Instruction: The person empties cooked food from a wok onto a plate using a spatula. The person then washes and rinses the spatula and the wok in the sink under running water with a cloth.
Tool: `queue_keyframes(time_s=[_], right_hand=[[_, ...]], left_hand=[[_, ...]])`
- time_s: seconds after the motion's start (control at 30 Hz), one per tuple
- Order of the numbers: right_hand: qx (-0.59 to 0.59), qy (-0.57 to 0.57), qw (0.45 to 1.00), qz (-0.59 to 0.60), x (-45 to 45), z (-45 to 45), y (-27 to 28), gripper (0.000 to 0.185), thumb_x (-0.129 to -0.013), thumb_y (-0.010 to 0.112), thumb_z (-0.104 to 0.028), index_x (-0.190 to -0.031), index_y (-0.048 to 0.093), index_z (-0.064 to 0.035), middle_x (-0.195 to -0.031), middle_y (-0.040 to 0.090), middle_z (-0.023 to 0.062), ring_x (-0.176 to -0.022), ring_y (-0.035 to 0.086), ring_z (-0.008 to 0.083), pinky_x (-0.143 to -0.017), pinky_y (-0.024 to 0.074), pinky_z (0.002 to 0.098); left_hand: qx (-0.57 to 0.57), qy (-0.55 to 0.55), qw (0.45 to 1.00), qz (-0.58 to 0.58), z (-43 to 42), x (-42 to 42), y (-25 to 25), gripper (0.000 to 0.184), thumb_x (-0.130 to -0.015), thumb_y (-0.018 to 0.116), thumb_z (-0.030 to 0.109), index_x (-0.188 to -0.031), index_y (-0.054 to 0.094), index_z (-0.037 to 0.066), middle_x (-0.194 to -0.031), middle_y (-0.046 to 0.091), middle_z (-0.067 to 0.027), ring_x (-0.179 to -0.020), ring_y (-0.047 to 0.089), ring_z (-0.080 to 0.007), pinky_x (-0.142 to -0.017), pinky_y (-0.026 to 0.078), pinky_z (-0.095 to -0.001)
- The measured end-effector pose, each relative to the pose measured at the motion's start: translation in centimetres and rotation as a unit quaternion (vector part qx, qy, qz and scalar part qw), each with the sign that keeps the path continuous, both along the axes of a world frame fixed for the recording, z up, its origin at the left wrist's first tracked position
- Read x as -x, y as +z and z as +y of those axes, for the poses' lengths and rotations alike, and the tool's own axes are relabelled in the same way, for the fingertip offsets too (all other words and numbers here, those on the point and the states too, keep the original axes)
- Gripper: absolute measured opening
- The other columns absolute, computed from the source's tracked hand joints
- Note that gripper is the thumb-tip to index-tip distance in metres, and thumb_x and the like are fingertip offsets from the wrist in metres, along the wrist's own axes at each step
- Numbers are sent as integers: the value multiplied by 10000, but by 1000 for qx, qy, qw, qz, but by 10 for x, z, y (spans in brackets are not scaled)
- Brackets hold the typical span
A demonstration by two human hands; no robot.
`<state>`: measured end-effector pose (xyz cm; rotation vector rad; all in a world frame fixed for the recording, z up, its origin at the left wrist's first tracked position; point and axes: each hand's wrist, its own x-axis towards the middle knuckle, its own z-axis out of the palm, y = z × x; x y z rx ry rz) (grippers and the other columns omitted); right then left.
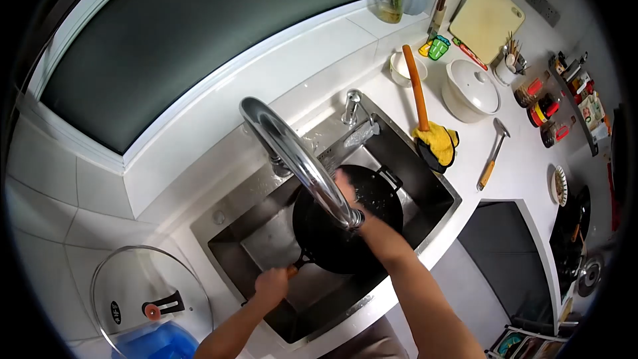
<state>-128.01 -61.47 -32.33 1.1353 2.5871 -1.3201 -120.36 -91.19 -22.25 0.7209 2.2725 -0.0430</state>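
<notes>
A black wok (319, 239) lies in the steel sink (262, 242), tilted toward the camera, with wet specks on its inner surface. My left hand (272, 286) is wrapped round the wok's wooden handle (292, 270) at the lower left. Over the wok's inside is my right hand (345, 188), blurred and partly hidden behind the curved chrome faucet (296, 153); its fingers and anything in them cannot be made out. The faucet's spout ends above the wok, beside my right wrist.
A glass lid (133, 286) and blue container (159, 342) stand at the lower left. Right of the sink are a yellow cloth (436, 145), a wooden-handled tool (415, 86), a white lidded pot (470, 91) and a ladle (492, 156). Bottles and a stove are farther right.
</notes>
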Motion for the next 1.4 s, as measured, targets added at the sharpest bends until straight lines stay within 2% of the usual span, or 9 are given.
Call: queue_keyframes(time_s=[0.07,0.2,0.33,0.43,0.53,0.73,1.07,1.27,1.4], right_hand=[[-414,244,866,-142,-26,55,-1,371,-844,551,-265,-1200,450,-249,-1226,418,117,-1111,457,328,-796,474,496],[-382,312,764,-415,-126,73,5,472,-895,481,-285,-1354,393,-353,-1425,313,112,-1105,443,300,-524,487,399],[-65,339,823,-452,-155,-14,26,570,-876,476,-399,-1367,406,-118,-1355,451,204,-1206,485,352,-954,407,493],[141,345,914,-163,-129,-69,-46,579,-839,527,-417,-1320,407,-119,-1209,539,235,-1108,552,326,-901,432,458],[332,75,937,-78,-93,-92,54,398,-855,534,-345,-1146,423,-97,-1004,620,191,-943,610,318,-862,449,397],[87,-1,996,-36,-122,-14,85,384,-809,586,-337,-1092,475,-102,-1038,601,233,-1029,564,394,-891,433,413],[124,-134,980,78,-191,93,153,261,-822,578,-249,-1035,489,-126,-920,598,144,-899,578,265,-828,441,357],[24,-135,965,226,-185,129,191,252,-825,540,-220,-1048,462,-131,-899,583,146,-851,574,278,-797,445,366],[36,-106,964,242,-182,144,193,292,-814,561,-193,-1066,445,-102,-945,590,207,-907,576,354,-839,429,385]], left_hand=[[-69,7,996,53,-2,-3,-10,133,-768,619,134,-838,650,25,-791,649,-186,-748,654,-346,-679,535,-424],[-58,13,998,31,6,3,-7,152,-789,591,133,-900,650,49,-866,660,-175,-829,657,-339,-733,537,-410],[-52,70,979,-187,11,36,0,212,-817,633,236,-899,611,42,-855,662,-152,-787,668,-283,-694,544,-393],[-56,212,837,-502,-9,54,-37,280,-847,632,292,-919,564,30,-880,655,-122,-766,662,-236,-684,551,-362],[-100,300,683,-658,-15,45,-42,311,-854,640,271,-994,519,20,-952,648,-142,-787,666,-220,-714,564,-289],[-79,312,642,-696,-16,26,-49,234,-829,666,228,-762,487,93,-651,527,-20,-538,504,-116,-520,435,-268],[-68,354,821,-442,29,23,76,272,-768,651,134,-585,450,114,-536,467,-8,-479,446,-120,-473,374,-278],[-47,153,983,-88,40,20,160,125,-706,592,99,-770,616,-5,-575,592,-94,-522,610,-212,-492,495,-347],[-188,82,967,152,34,-10,158,181,-732,599,123,-889,659,55,-697,648,-140,-662,646,-298,-585,509,-415]])
